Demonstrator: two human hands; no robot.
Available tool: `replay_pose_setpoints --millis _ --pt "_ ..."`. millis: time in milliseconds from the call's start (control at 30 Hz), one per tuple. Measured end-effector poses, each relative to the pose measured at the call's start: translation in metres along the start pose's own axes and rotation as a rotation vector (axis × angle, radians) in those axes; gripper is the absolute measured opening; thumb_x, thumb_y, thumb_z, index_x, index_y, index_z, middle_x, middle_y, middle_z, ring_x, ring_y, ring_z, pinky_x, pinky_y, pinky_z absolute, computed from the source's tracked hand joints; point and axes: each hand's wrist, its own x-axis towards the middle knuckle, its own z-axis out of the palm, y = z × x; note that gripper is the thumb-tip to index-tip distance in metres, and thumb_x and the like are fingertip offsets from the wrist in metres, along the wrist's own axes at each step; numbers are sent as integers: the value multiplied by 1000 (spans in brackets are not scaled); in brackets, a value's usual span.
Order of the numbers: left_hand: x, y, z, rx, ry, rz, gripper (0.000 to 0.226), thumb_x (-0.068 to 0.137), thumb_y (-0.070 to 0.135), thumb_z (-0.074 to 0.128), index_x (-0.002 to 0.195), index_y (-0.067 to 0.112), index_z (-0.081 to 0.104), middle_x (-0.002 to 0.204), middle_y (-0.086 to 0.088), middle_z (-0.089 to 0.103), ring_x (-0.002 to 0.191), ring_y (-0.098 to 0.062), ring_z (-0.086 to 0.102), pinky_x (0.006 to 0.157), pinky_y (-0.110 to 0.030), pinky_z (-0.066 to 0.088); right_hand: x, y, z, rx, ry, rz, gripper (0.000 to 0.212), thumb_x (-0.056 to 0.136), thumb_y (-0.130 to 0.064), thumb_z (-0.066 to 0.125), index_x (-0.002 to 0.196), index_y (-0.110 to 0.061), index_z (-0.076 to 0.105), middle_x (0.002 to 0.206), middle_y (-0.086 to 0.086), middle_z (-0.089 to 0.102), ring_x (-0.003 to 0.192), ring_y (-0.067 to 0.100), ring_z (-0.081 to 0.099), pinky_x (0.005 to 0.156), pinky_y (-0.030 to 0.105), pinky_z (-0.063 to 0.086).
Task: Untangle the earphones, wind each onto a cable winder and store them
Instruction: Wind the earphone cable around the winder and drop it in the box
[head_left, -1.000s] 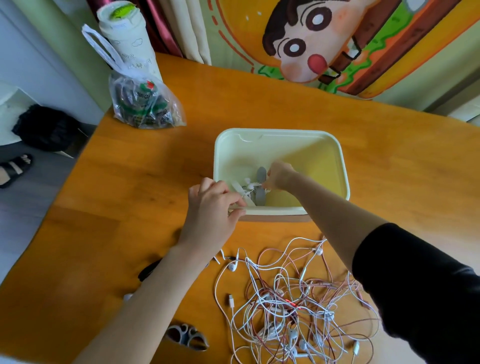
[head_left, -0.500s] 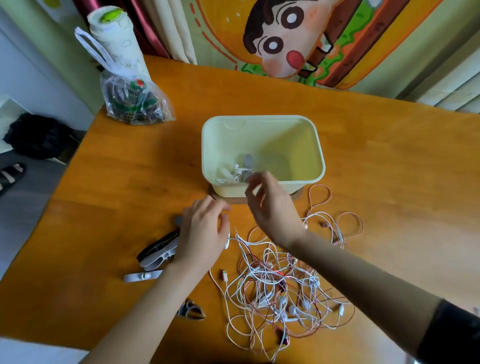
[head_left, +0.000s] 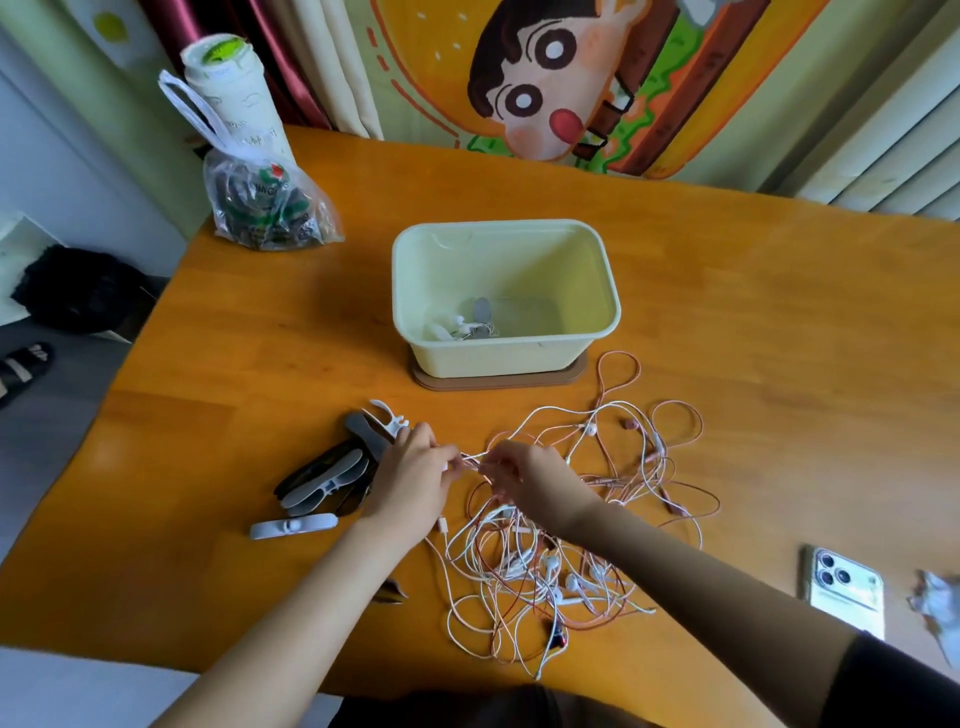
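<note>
A tangle of white and pink earphones (head_left: 566, 545) lies on the wooden table (head_left: 779, 338) in front of me. My left hand (head_left: 410, 478) and my right hand (head_left: 524, 480) meet at the tangle's upper left edge, each pinching a cable, with a short stretch of wire between them. A pile of grey, white and black cable winders (head_left: 332, 473) sits just left of my left hand. Behind the tangle stands a pale yellow bin (head_left: 602, 291) on a brown base; wound earphones on a grey winder (head_left: 470, 325) lie in its bottom.
A phone (head_left: 841, 587) lies face down at the right, beside a crumpled white scrap (head_left: 940, 608). A plastic bag of small items (head_left: 265, 208) and a paper roll (head_left: 234, 88) stand at the table's far left corner. A single grey winder (head_left: 293, 526) lies apart.
My right hand has come out of the bin and my left hand has left its rim. Both moved down to the tangle and took hold of a cable.
</note>
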Motion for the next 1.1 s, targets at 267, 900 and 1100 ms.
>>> replay_pose_setpoints --millis 267,900,1100 --pt "0 7 6 -236 -58 -9 21 98 31 49 102 17 64 102 0 52 103 -17 48 86 -30 44 -29 -8 -59 34 343 -6 16 94 -23 55 93 -16 69 66 -12 58 57 10 53 55 26 40" --pt "-18 65 -36 -699 7 188 8 93 16 59 86 15 63 85 -3 68 84 -16 64 76 -24 47 -60 -2 -79 -160 339 129 44 88 -3 52 131 0 41 126 22 49 118 37 48 99 37 38" --pt "-26 71 -33 -628 3 197 5 88 24 67 83 23 68 81 10 69 82 -7 63 71 -12 47 -79 -26 -65 -284 392 -202 70 86 -20 66 145 -16 28 139 7 42 127 25 40 107 32 29"
